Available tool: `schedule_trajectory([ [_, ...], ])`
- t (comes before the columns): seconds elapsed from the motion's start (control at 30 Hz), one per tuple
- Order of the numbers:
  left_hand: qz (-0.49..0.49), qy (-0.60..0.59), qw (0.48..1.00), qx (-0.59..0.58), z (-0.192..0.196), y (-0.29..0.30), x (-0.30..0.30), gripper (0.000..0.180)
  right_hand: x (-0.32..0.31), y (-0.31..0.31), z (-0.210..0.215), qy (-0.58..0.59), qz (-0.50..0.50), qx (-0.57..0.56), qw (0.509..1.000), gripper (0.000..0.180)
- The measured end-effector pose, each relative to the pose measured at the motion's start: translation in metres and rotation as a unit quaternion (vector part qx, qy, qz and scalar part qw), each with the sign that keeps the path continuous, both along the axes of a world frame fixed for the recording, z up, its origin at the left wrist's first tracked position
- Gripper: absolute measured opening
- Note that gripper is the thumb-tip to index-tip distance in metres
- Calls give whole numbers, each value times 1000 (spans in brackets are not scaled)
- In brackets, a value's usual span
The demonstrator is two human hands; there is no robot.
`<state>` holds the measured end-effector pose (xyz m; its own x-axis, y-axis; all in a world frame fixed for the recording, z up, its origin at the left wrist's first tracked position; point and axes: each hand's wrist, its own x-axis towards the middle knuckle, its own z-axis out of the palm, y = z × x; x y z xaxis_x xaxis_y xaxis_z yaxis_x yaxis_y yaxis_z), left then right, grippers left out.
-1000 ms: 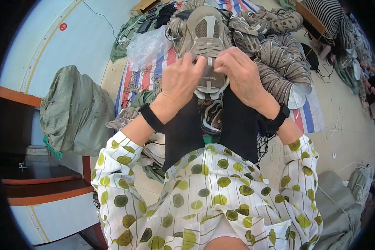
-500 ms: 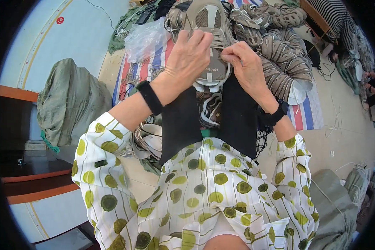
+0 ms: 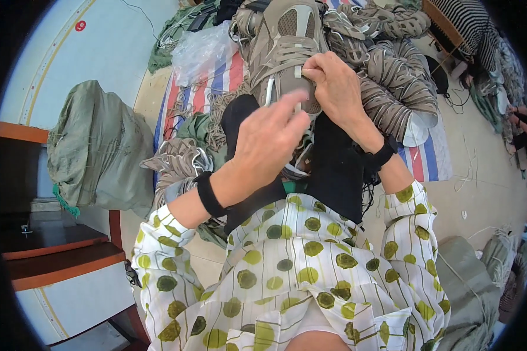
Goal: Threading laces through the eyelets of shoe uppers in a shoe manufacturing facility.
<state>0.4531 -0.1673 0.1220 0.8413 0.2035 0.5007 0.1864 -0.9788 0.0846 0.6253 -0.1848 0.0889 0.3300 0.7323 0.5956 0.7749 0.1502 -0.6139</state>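
Pinching at a tan sneaker [image 3: 288, 50], top center, with right hand [image 3: 336, 85]; holding left hand [image 3: 269, 140] lower, kinda blurry. Got a greenish sack [image 3: 96, 152] at left, plus shoes [image 3: 399, 79] heaped upper right.

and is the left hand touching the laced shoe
Cannot tell: in the head view the left hand, slightly blurred, overlaps the lower end of the laced shoe, but neither contact nor gap shows plainly.

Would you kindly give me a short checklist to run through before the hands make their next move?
1. Shoe pointing toe-forward: ok.
2. Laces crossed over the shoe: ok.
3. Right hand at the shoe's right side: ok.
4. Left hand gripping the laces: cannot tell.
5. Whole shoe in view: not ok, left hand covers part.
6. Clear plastic away from both hands: ok.
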Motion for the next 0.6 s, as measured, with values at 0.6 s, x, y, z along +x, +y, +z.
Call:
schedule_trajectory([
  [0.6, 94, 10, 994, -61, -13, 14, -3, 10, 4, -5, 5, -160, 50, 75, 983, 15],
])
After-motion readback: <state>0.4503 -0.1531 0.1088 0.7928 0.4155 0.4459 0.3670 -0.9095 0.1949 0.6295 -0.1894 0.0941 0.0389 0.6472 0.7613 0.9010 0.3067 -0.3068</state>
